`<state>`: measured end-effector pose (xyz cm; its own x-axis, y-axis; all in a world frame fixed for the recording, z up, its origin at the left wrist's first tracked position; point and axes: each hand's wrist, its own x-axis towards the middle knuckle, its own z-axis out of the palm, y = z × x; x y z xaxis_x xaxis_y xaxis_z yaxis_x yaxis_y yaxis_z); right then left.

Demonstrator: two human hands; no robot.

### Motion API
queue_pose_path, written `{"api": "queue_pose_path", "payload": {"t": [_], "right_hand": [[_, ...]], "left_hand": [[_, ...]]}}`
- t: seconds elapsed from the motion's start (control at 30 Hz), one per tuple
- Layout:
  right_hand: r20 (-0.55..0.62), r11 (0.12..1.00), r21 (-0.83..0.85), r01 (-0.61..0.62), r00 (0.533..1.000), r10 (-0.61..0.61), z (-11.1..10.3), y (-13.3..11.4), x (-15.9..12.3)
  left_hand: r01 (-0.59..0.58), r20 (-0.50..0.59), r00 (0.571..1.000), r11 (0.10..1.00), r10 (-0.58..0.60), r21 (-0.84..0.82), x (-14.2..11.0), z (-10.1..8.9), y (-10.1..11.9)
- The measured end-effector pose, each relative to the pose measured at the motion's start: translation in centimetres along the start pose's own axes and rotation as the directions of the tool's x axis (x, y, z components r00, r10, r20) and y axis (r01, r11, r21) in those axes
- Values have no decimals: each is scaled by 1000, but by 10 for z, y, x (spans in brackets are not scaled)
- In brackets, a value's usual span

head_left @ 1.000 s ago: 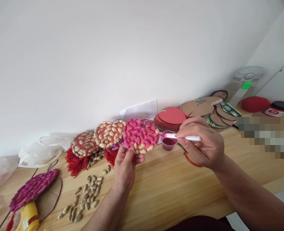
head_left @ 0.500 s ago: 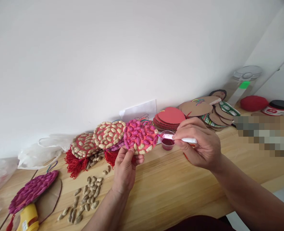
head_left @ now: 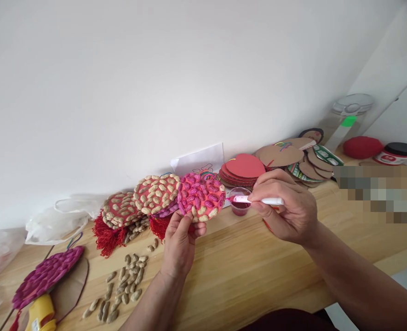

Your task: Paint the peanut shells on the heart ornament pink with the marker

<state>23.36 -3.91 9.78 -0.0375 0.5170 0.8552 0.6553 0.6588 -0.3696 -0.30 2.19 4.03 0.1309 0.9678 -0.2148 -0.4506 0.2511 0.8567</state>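
My left hand [head_left: 182, 239] pinches the lower edge of a round red disc covered in peanuts [head_left: 202, 197], thumb in front and fingers behind. Most of its peanuts are magenta; a few along the bottom and right edge are bare tan. A white pen-like brush [head_left: 258, 200] lies between the thumb and fingers of my right hand [head_left: 286, 207]. Its magenta tip points left at the disc's right edge, close to it; whether they touch I cannot tell. Just behind the brush stands a clear plastic cup [head_left: 240, 208] with dark pink liquid.
Peanut-covered discs [head_left: 157, 194] with red tassels lean left of my hands. Loose peanuts [head_left: 130, 278] lie on the wooden table [head_left: 231, 276]. Behind are stacked red cardboard shapes [head_left: 246, 166] and brown cardboard pieces [head_left: 279, 155]. A magenta peanut disc [head_left: 48, 273] rests on a yellow container [head_left: 42, 312].
The brush tip has shifted slightly down along the disc's right edge. My left hand keeps the disc in nearly the same place.
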Motion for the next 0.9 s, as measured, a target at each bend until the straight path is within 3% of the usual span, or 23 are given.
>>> {"api": "queue_pose_path", "payload": {"t": [0.27, 0.73, 0.9], "right_hand": [[-22, 995, -34, 91, 995, -92, 2, 3, 1], [-46, 998, -14, 65, 997, -65, 3, 0, 1], [-50, 995, 96, -5, 999, 9, 2, -2, -1]], "left_hand": [[10, 5, 1000, 1000, -10, -2, 0, -1, -1], [49, -19, 999, 998, -50, -51, 1, -1, -2], [61, -23, 998, 996, -62, -64, 1, 0, -2]]}}
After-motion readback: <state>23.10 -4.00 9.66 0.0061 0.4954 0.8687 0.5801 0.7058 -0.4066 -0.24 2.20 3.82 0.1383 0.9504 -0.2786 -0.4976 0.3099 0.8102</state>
